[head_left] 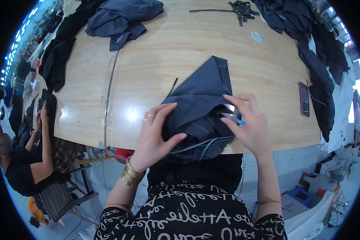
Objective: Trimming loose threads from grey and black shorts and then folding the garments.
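Dark navy cloth fills the middle: a folded garment lies at the near edge of the wooden tabletop, its hem and a loose drawstring hanging over the rim. Our left hand pinches the fabric, thumb tucked under a fold. Our right hand is closed on small thread snips, blue handle peeking out, blades right against the cloth.

The risk, as we judge it: those blades sit so close to the bunched layers that a nip could catch the fabric or the drawstring rather than a stray thread.

We can't make out any thread, and the blade tips are partly hidden by fingers. A seated person at the left is cut off.
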